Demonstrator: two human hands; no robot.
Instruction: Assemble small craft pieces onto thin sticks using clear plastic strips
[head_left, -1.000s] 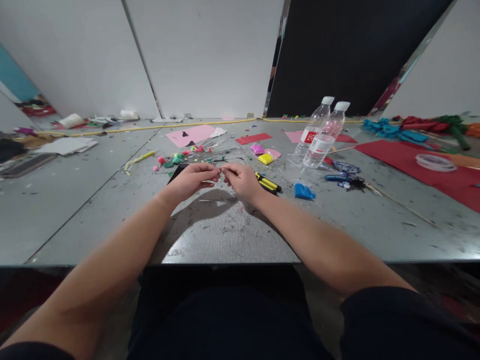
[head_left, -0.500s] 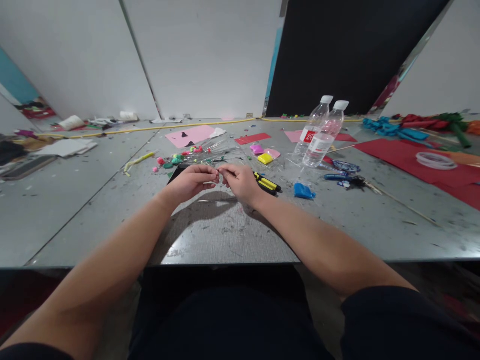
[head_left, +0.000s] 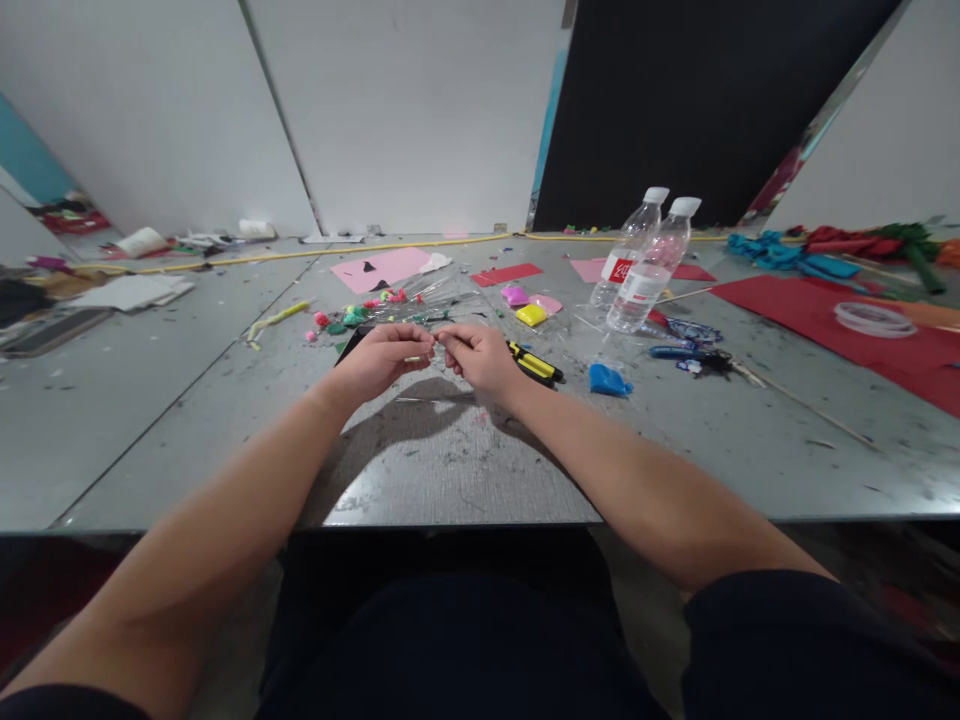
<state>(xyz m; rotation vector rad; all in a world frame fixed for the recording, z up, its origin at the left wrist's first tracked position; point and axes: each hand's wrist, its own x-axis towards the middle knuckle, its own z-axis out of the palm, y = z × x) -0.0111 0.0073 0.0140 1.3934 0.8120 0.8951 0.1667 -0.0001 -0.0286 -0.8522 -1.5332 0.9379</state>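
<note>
My left hand (head_left: pixel 386 362) and my right hand (head_left: pixel 480 360) meet fingertip to fingertip above the table, each with thumb and forefinger pinched together. Whatever sits between the fingertips is too small to make out. Just right of my right hand lies a yellow and black cutter (head_left: pixel 536 364), partly covered by that hand. Past my left hand are pink and green pom-pom-like bits (head_left: pixel 352 316) on clear plastic. A thin, straight rod (head_left: pixel 431 400) rests on the table below my hands. A dark flat piece (head_left: pixel 351 342) shows partly behind my left hand.
Two clear bottles (head_left: pixel 636 285) stand to the right, near a blue packet (head_left: pixel 609 380) and blue-handled pliers (head_left: pixel 679 353). Yellow (head_left: pixel 531 315) and purple (head_left: pixel 514 296) packets lie beyond. Red sheets (head_left: pixel 795 310) cover the right side; a pink sheet (head_left: pixel 386 268) lies at the back.
Both hands stay pinched together in nearly the same place; the left fingers have shifted slightly. The objects on the table keep their places.
</note>
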